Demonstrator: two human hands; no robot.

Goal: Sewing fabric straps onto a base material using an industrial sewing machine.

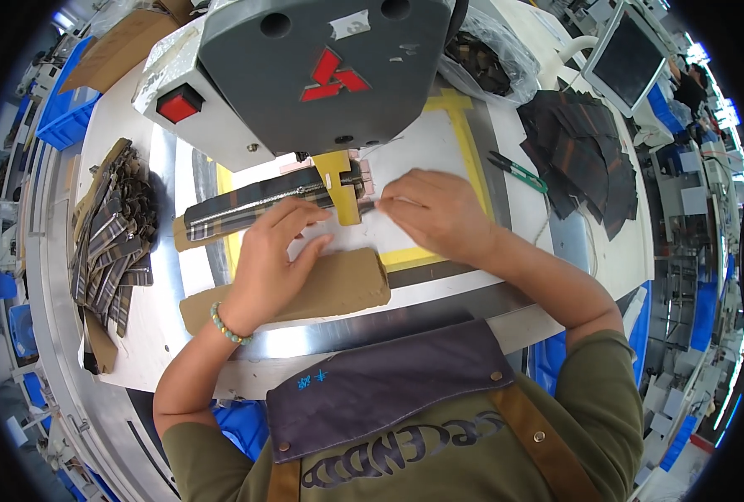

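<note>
Plaid fabric strip (pixel 250 209) is pressed flat under the grey sewing machine (pixel 305 75) by the left hand (pixel 271 255), fingers together; its end is pinched by the right hand (pixel 434 213).

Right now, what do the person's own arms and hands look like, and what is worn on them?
Both hands are bare, no gloves. The left hand has a bracelet of green and pale beads at the wrist. The right hand wears nothing. Olive-green short sleeves cover the upper arms; forearms are bare.

plaid fabric strip (pixel 250 207) | dark, folded | flat under machine head
</note>
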